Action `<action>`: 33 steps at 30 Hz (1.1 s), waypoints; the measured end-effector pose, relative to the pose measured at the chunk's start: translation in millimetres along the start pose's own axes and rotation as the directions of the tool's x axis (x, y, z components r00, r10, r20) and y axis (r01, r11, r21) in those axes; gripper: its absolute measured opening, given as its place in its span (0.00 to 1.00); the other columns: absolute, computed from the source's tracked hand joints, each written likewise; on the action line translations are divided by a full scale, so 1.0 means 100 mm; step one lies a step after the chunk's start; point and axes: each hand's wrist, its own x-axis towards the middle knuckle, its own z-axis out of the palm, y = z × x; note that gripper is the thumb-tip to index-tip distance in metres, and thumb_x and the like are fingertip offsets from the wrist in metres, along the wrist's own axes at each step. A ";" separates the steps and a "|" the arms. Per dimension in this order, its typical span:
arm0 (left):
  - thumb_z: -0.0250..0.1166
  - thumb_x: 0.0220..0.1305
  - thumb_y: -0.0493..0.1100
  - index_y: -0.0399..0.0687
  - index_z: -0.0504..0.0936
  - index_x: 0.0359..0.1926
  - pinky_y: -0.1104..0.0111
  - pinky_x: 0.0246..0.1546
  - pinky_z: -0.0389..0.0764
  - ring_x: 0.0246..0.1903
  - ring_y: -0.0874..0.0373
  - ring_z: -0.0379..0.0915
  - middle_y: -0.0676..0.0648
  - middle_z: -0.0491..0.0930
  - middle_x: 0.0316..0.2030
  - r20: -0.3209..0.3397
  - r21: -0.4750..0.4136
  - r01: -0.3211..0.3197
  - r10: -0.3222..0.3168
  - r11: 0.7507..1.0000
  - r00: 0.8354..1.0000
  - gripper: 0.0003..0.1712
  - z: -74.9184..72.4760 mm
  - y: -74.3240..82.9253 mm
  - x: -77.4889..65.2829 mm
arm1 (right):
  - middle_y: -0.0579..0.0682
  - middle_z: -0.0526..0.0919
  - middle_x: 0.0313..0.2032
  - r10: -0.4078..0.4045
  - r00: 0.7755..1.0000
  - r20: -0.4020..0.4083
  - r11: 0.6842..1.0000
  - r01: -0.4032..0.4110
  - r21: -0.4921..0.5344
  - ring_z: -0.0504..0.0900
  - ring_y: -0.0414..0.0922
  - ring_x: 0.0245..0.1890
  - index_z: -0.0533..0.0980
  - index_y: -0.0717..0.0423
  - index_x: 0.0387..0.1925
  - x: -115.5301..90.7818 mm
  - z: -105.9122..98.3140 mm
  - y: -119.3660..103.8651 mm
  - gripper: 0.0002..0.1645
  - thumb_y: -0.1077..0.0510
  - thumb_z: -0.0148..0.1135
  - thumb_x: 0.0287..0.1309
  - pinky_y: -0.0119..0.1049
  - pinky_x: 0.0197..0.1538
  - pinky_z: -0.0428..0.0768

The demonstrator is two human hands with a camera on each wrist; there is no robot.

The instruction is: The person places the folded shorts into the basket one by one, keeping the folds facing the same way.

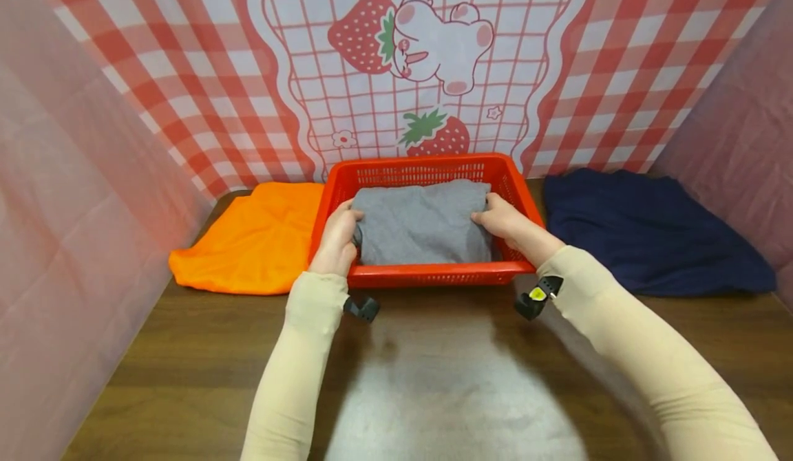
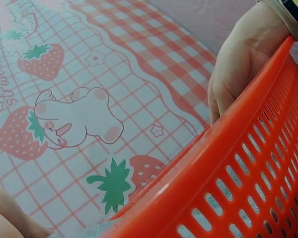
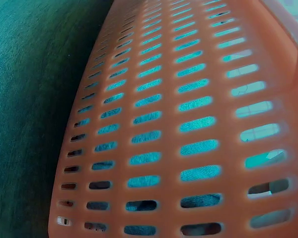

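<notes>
A folded grey cloth (image 1: 424, 223) lies inside a red plastic basket (image 1: 434, 275) in the head view. My left hand (image 1: 337, 237) reaches over the basket's left side and holds the cloth's left edge, thumb on top. On the opposite side, my right hand (image 1: 504, 221) pinches the right edge of the cloth between thumb and fingers. The fingers under the cloth are hidden. In the left wrist view, the right hand (image 2: 246, 59) dips behind the basket rim (image 2: 174, 183). Only the slotted basket wall (image 3: 169, 114) shows up close in the right wrist view, with cloth behind its slots.
An orange cloth (image 1: 254, 241) lies left of the basket, and a navy cloth (image 1: 650, 234) lies to its right. Wooden tabletop (image 1: 446, 365) extends in front. Behind stands a checked strawberry-print backdrop (image 1: 210, 55); pink fabric (image 1: 80, 172) hangs at both sides.
</notes>
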 end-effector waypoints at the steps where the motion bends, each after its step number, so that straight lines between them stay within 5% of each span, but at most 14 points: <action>1: 0.45 0.64 0.31 0.43 0.62 0.65 0.65 0.62 0.58 0.60 0.54 0.57 0.46 0.61 0.63 -0.006 -0.009 -0.006 0.006 1.000 1.000 0.27 0.00 0.00 0.00 | 0.69 0.55 0.62 0.004 1.000 0.000 1.000 -0.004 -0.008 0.56 0.60 0.62 0.46 0.73 0.64 0.00 -0.01 0.00 0.33 0.63 0.44 0.64 0.52 0.64 0.55; 8: 0.42 0.67 0.34 0.42 0.62 0.65 0.67 0.64 0.54 0.64 0.55 0.53 0.47 0.57 0.66 -0.039 -0.042 -0.003 0.001 0.999 0.999 0.25 -0.02 0.04 0.01 | 0.70 0.61 0.58 0.012 0.999 -0.029 1.000 -0.012 -0.024 0.63 0.59 0.56 0.51 0.76 0.61 0.00 -0.02 -0.01 0.31 0.63 0.47 0.62 0.52 0.61 0.61; 14: 0.46 0.64 0.36 0.42 0.64 0.64 0.67 0.66 0.49 0.66 0.57 0.47 0.50 0.56 0.67 -0.070 -0.049 0.020 -0.023 0.999 0.997 0.25 -0.01 0.07 -0.05 | 0.72 0.58 0.61 -0.017 0.998 -0.062 0.999 0.015 -0.034 0.59 0.61 0.61 0.44 0.73 0.65 -0.09 -0.06 -0.03 0.39 0.62 0.51 0.60 0.52 0.62 0.61; 19: 0.46 0.63 0.35 0.42 0.65 0.62 0.64 0.66 0.50 0.65 0.55 0.48 0.49 0.57 0.65 -0.065 0.036 -0.096 0.099 0.995 0.993 0.25 0.04 0.10 -0.14 | 0.71 0.56 0.61 -0.098 0.988 -0.116 0.994 0.091 -0.063 0.60 0.61 0.61 0.43 0.71 0.66 -0.13 -0.14 -0.03 0.40 0.61 0.52 0.60 0.52 0.60 0.64; 22: 0.48 0.64 0.38 0.44 0.65 0.62 0.61 0.63 0.55 0.63 0.53 0.52 0.48 0.58 0.64 0.001 0.251 -0.207 0.214 0.945 0.977 0.25 0.07 0.12 -0.18 | 0.69 0.51 0.63 -0.233 0.966 -0.115 0.959 0.209 -0.190 0.58 0.60 0.62 0.45 0.69 0.67 -0.13 -0.17 -0.02 0.42 0.59 0.53 0.59 0.53 0.61 0.61; 23: 0.49 0.64 0.39 0.45 0.65 0.62 0.61 0.62 0.57 0.62 0.53 0.54 0.48 0.59 0.64 0.045 0.354 -0.251 0.252 0.901 0.967 0.25 0.07 0.12 -0.19 | 0.68 0.50 0.64 -0.292 0.951 -0.104 0.932 0.259 -0.252 0.56 0.60 0.63 0.45 0.68 0.67 -0.12 -0.17 -0.02 0.42 0.57 0.54 0.59 0.54 0.62 0.60; 25: 0.50 0.64 0.41 0.45 0.65 0.62 0.60 0.63 0.57 0.62 0.52 0.56 0.47 0.61 0.63 0.166 0.568 -0.346 0.308 0.747 0.937 0.25 0.06 0.12 -0.19 | 0.66 0.49 0.66 -0.416 0.907 -0.062 0.842 0.359 -0.402 0.52 0.59 0.65 0.48 0.66 0.67 -0.12 -0.17 -0.01 0.43 0.55 0.56 0.57 0.55 0.63 0.55; 28: 0.50 0.64 0.42 0.44 0.67 0.61 0.56 0.65 0.52 0.63 0.51 0.57 0.44 0.63 0.63 0.368 0.772 -0.474 0.310 0.423 0.877 0.24 0.04 0.10 -0.19 | 0.63 0.47 0.68 -0.549 0.835 0.051 0.680 0.481 -0.554 0.45 0.59 0.68 0.51 0.64 0.67 -0.11 -0.13 0.01 0.43 0.53 0.58 0.57 0.56 0.65 0.49; 30: 0.50 0.65 0.43 0.44 0.69 0.61 0.53 0.66 0.45 0.64 0.50 0.54 0.43 0.63 0.63 0.471 0.813 -0.529 0.258 0.245 0.844 0.24 0.03 0.08 -0.19 | 0.62 0.46 0.69 -0.579 0.804 0.136 0.593 0.530 -0.607 0.43 0.59 0.68 0.52 0.62 0.67 -0.11 -0.10 0.03 0.41 0.52 0.57 0.58 0.57 0.65 0.48; 33: 0.49 0.66 0.45 0.46 0.71 0.59 0.48 0.66 0.40 0.66 0.48 0.51 0.43 0.62 0.64 0.535 0.829 -0.553 0.172 0.080 0.827 0.22 0.03 0.06 -0.20 | 0.61 0.47 0.69 -0.552 0.799 0.239 0.537 0.560 -0.631 0.43 0.59 0.68 0.53 0.59 0.68 -0.12 -0.04 0.06 0.40 0.50 0.56 0.59 0.58 0.65 0.47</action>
